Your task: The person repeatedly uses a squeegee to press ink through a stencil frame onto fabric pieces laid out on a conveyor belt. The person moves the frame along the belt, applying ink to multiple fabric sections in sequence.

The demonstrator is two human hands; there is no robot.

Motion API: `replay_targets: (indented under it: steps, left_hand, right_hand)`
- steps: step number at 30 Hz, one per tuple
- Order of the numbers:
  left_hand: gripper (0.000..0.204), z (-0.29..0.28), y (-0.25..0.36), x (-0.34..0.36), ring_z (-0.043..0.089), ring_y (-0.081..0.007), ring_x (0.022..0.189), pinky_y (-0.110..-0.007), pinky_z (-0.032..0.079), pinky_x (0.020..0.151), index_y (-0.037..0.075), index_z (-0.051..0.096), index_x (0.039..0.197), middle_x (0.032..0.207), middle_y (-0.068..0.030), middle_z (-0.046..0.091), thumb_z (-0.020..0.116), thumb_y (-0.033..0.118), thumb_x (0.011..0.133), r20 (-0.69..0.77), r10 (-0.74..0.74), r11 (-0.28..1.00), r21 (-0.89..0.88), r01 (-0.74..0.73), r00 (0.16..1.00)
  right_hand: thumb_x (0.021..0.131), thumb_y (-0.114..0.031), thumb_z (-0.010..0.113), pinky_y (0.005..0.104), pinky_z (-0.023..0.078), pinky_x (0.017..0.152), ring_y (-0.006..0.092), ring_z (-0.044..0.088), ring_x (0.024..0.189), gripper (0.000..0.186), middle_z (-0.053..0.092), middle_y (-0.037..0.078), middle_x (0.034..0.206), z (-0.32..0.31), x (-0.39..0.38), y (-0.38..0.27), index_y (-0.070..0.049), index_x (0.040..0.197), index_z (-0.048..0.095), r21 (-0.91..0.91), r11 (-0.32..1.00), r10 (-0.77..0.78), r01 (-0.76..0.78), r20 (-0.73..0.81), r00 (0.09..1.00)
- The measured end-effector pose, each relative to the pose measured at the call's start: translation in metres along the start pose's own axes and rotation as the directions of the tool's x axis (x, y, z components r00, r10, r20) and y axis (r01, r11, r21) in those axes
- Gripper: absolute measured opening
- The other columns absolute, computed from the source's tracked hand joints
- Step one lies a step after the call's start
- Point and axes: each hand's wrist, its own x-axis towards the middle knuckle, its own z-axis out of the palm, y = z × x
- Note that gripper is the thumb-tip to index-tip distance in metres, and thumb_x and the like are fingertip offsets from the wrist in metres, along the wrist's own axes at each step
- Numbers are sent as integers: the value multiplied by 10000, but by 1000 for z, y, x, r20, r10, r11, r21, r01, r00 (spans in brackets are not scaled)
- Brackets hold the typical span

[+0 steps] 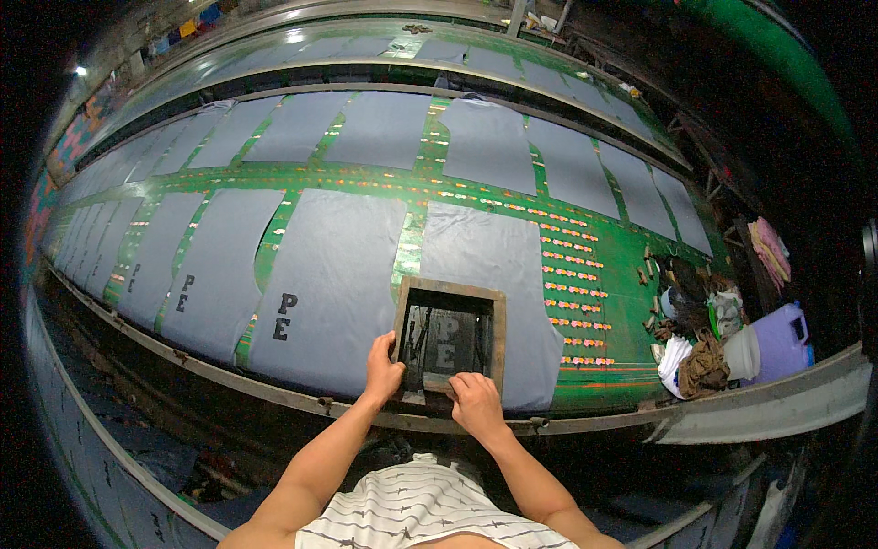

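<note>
A small wooden-framed printing screen [499, 334] lies on a grey fabric panel [485, 240] near the table's front edge. Dark mesh fills it, with block-letter shapes showing through and black ink smeared at its left side. My left hand [384, 368] is closed on the frame's left side, near the front corner. Inside the frame's near end, my right hand [476, 403] has its fingers curled round a flat squeegee-like bar [437, 382], mostly hidden by the hand. To the left, another grey panel [334, 265] carries black printed letters.
Rows of grey panels cover the long green table [631, 302]. At its right end stand a purple plastic container [773, 343], a whitish tub [742, 354], and crumpled brown [704, 364] and white cloths [673, 366]. A metal rail [585, 424] runs along the front edge.
</note>
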Motion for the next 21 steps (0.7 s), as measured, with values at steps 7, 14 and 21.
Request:
replay_targets:
  steps: [7,14,21]
  left_hand:
    - [600,-4,1,-1,558,-388,1212,-403,440,1053,-12,550,1280,1238,-187,591,596,-65,684,-2,-3,1000,23,3,1000]
    - [594,-2,6,1,558,-393,1203,-408,450,1036,-6,559,1270,1232,-190,595,591,-76,681,0,2,997,83,-2,1000]
    - [595,-2,5,0,558,-389,1210,-411,453,1037,-6,569,1265,1239,-186,601,610,-76,676,-5,-18,999,41,18,1000]
  right_hand:
    - [708,54,646,421,520,901,339,632,1026,324,673,152,1061,-6,-4,-5,16,1029,655,113,993,36,-41,46,998]
    - [643,89,665,429,518,933,351,627,1057,396,665,171,1093,9,-8,-4,34,1035,644,30,997,-68,71,-85,994]
    - [605,89,658,438,511,921,355,610,1039,438,646,170,1080,31,53,40,29,1037,623,-45,993,-111,105,-174,978]
